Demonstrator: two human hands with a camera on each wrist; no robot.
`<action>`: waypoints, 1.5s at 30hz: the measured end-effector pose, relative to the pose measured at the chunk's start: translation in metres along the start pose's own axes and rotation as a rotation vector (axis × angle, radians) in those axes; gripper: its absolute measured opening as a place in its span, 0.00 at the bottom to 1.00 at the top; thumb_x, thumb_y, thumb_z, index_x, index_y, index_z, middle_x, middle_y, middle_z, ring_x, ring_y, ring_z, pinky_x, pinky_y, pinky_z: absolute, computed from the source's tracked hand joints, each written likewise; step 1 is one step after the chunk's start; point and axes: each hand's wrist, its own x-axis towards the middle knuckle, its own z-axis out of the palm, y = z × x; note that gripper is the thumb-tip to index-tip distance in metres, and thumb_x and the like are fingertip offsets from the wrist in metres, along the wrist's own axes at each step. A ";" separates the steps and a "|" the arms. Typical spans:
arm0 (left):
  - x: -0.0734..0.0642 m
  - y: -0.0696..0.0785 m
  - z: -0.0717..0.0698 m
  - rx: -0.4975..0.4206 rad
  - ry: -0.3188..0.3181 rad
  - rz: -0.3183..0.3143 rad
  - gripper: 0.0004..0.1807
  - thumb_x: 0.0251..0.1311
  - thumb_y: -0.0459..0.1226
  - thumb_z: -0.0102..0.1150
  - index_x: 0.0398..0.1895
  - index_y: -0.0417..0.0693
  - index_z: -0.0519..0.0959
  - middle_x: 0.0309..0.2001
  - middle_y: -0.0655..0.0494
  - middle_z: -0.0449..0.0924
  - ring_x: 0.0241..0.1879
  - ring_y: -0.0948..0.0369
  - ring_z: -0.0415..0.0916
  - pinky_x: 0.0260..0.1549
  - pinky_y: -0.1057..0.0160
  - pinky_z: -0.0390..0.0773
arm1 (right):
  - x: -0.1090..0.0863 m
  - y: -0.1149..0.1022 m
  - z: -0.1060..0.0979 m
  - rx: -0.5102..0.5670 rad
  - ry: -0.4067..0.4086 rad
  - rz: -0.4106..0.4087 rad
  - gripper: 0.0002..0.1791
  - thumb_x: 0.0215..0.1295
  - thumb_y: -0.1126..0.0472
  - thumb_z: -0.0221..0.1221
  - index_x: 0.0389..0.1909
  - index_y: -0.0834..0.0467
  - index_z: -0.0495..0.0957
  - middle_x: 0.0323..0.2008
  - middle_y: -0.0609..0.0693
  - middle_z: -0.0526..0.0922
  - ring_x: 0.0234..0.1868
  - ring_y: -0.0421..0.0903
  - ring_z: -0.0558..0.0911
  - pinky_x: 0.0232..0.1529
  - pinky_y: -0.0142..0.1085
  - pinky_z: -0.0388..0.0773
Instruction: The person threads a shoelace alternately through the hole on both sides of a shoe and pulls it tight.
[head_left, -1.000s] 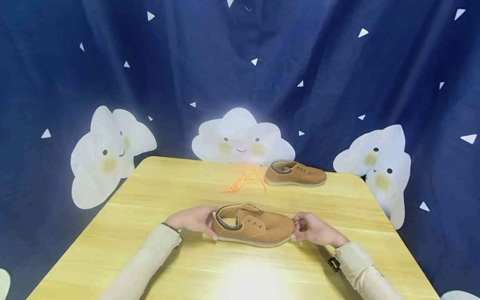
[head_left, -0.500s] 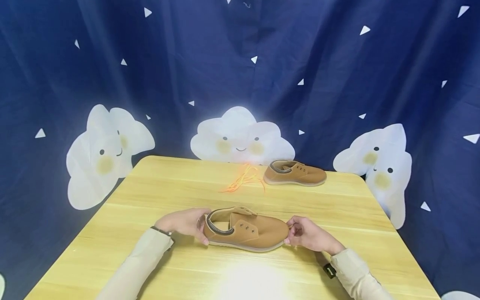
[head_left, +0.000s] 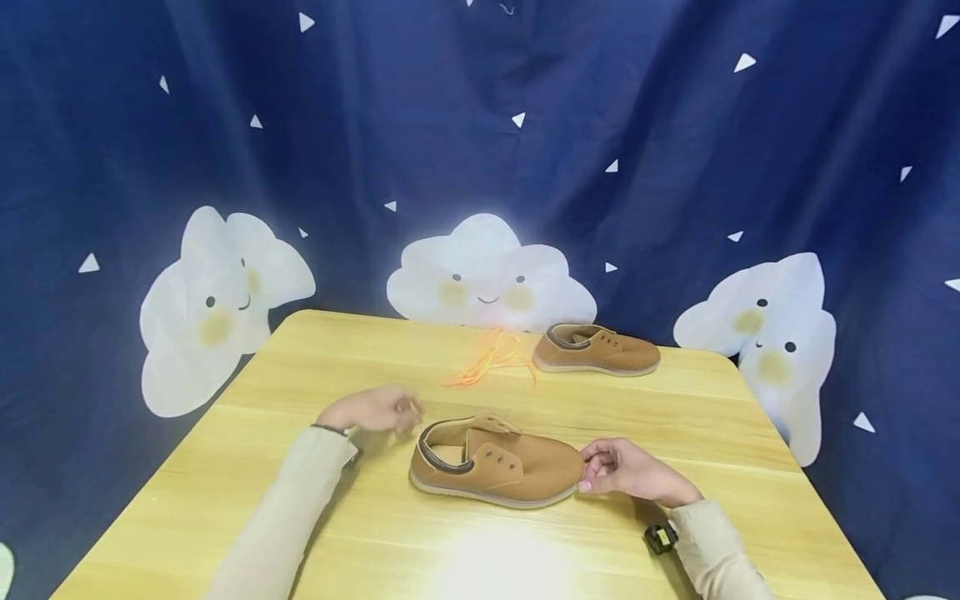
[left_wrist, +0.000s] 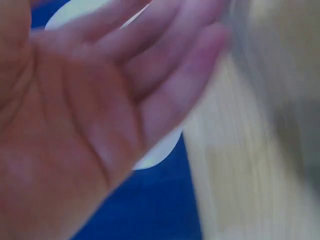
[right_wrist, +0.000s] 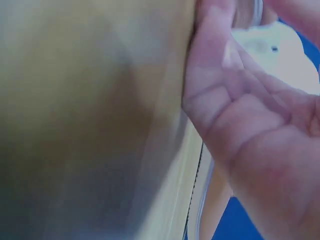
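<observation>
A tan lace-up shoe [head_left: 501, 465] without laces lies on the table, toe to the right. My left hand [head_left: 375, 410] is off its heel, blurred, with fingers loosely bent and holding nothing. In the left wrist view the left palm [left_wrist: 75, 125] faces the camera with nothing in it. At the toe, my right hand [head_left: 633, 471] pinches the shoe's tip between thumb and fingers. The right wrist view shows the right hand [right_wrist: 255, 120] close up, its fingertips partly cut off by the top edge.
The matching tan shoe [head_left: 597, 350] stands at the back of the table [head_left: 300, 492]. Beside it lie loose orange laces [head_left: 495, 358]. A dark blue curtain [head_left: 337, 125] with clouds hangs behind. Glare whitens the table's front middle.
First the shoe shifted slightly left and towards me between both hands. Then my left hand let go of the heel and moved up and left. My right hand stays at the toe.
</observation>
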 end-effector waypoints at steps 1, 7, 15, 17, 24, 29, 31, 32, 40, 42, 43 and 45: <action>0.009 -0.001 -0.003 -0.003 0.033 0.017 0.21 0.69 0.34 0.56 0.63 0.37 0.76 0.48 0.45 0.86 0.43 0.55 0.83 0.49 0.53 0.84 | -0.001 0.002 -0.002 0.020 -0.013 -0.001 0.28 0.63 0.67 0.70 0.57 0.77 0.70 0.36 0.52 0.83 0.36 0.37 0.83 0.40 0.26 0.81; 0.067 -0.002 -0.009 -0.106 0.228 0.048 0.22 0.77 0.40 0.51 0.68 0.38 0.73 0.61 0.39 0.80 0.53 0.48 0.83 0.58 0.46 0.81 | -0.001 0.009 -0.012 0.104 -0.096 -0.048 0.29 0.67 0.69 0.66 0.60 0.82 0.65 0.39 0.49 0.84 0.39 0.36 0.85 0.44 0.26 0.83; 0.113 0.010 0.003 0.001 0.214 0.099 0.21 0.79 0.39 0.46 0.66 0.39 0.76 0.68 0.39 0.75 0.64 0.41 0.77 0.67 0.42 0.74 | 0.000 0.010 -0.013 0.080 -0.087 -0.042 0.30 0.70 0.67 0.64 0.63 0.82 0.64 0.39 0.48 0.84 0.40 0.36 0.85 0.46 0.27 0.83; 0.114 0.014 0.007 0.051 0.182 0.116 0.21 0.80 0.39 0.44 0.66 0.37 0.76 0.68 0.37 0.75 0.66 0.40 0.75 0.69 0.41 0.72 | 0.001 0.009 -0.011 0.072 -0.085 -0.038 0.31 0.70 0.67 0.64 0.63 0.82 0.64 0.39 0.48 0.84 0.40 0.36 0.85 0.46 0.27 0.83; 0.113 0.021 0.012 0.137 0.168 0.087 0.23 0.79 0.38 0.43 0.66 0.32 0.74 0.66 0.32 0.76 0.68 0.38 0.72 0.71 0.41 0.69 | 0.001 0.008 -0.010 0.055 -0.070 -0.042 0.30 0.69 0.67 0.64 0.63 0.81 0.65 0.39 0.48 0.83 0.39 0.36 0.84 0.44 0.27 0.83; 0.117 0.017 0.008 -0.022 0.267 0.024 0.23 0.78 0.41 0.48 0.68 0.35 0.74 0.67 0.36 0.76 0.67 0.41 0.75 0.71 0.43 0.70 | 0.000 0.008 -0.010 0.047 -0.067 -0.038 0.28 0.70 0.67 0.64 0.62 0.81 0.66 0.38 0.47 0.83 0.37 0.35 0.83 0.43 0.27 0.82; 0.119 0.018 0.003 -0.113 0.326 0.026 0.23 0.78 0.41 0.49 0.67 0.36 0.75 0.66 0.38 0.78 0.63 0.41 0.77 0.69 0.43 0.72 | 0.000 0.008 -0.010 0.040 -0.062 -0.032 0.27 0.70 0.67 0.63 0.62 0.80 0.67 0.37 0.47 0.82 0.36 0.35 0.82 0.42 0.26 0.81; 0.119 0.020 0.000 -0.157 0.359 0.031 0.23 0.78 0.42 0.50 0.67 0.37 0.75 0.66 0.38 0.78 0.63 0.41 0.77 0.69 0.43 0.72 | 0.000 0.008 -0.010 0.036 -0.060 -0.031 0.27 0.70 0.67 0.64 0.62 0.80 0.67 0.37 0.47 0.82 0.36 0.35 0.82 0.41 0.26 0.81; 0.114 0.044 -0.033 -0.462 0.475 0.175 0.23 0.78 0.38 0.51 0.69 0.36 0.73 0.72 0.40 0.73 0.74 0.43 0.67 0.77 0.45 0.63 | 0.000 0.006 -0.008 0.015 -0.039 -0.008 0.29 0.70 0.64 0.65 0.62 0.80 0.67 0.36 0.48 0.81 0.34 0.35 0.81 0.39 0.26 0.80; 0.112 0.051 -0.042 -0.563 0.469 0.206 0.24 0.77 0.37 0.51 0.71 0.34 0.70 0.73 0.37 0.70 0.75 0.42 0.66 0.77 0.46 0.63 | -0.001 0.006 -0.008 0.015 -0.034 0.001 0.30 0.70 0.64 0.65 0.62 0.79 0.67 0.36 0.48 0.82 0.34 0.36 0.81 0.39 0.27 0.81; 0.111 0.053 -0.046 -0.608 0.468 0.220 0.25 0.77 0.36 0.51 0.72 0.33 0.69 0.73 0.36 0.69 0.74 0.41 0.66 0.77 0.46 0.63 | -0.001 0.006 -0.008 0.013 -0.033 0.003 0.30 0.70 0.64 0.65 0.62 0.79 0.67 0.36 0.48 0.82 0.34 0.36 0.81 0.39 0.27 0.81; 0.108 0.059 -0.055 -0.688 0.474 0.253 0.26 0.78 0.35 0.50 0.73 0.32 0.66 0.74 0.34 0.67 0.74 0.42 0.66 0.77 0.47 0.64 | -0.001 0.006 -0.008 0.010 -0.030 0.005 0.30 0.70 0.64 0.65 0.62 0.79 0.67 0.36 0.48 0.82 0.34 0.36 0.81 0.39 0.27 0.81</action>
